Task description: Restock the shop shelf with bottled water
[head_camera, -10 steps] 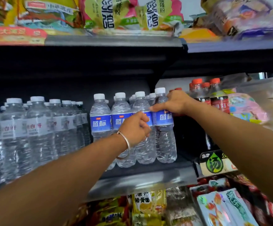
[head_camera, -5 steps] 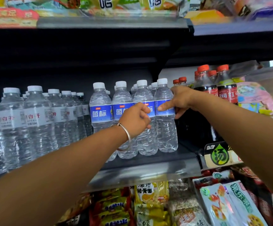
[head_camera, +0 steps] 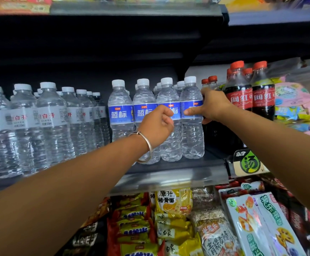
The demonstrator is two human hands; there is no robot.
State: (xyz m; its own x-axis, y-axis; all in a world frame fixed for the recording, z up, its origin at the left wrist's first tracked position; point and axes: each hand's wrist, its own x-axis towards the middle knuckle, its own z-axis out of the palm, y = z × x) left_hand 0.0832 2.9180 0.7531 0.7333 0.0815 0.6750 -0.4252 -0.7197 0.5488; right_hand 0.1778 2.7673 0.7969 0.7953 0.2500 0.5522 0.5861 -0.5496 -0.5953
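One head-worn wide-angle view faces the shop shelf front-on and close. It looks slightly down along both forearms, with blue-label water bottles just beyond the fingers and snack packets below them.

A small shop is showing here. Rows of water bottles are lining a dark shelf, cola bottles standing right of them. Packaged noodles are lying below the shelf.

Rear water bottles mostly hidden

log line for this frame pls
right hand grips end blue-label bottle | left hand curled before front row, contact unclear | bottles upright on shelf
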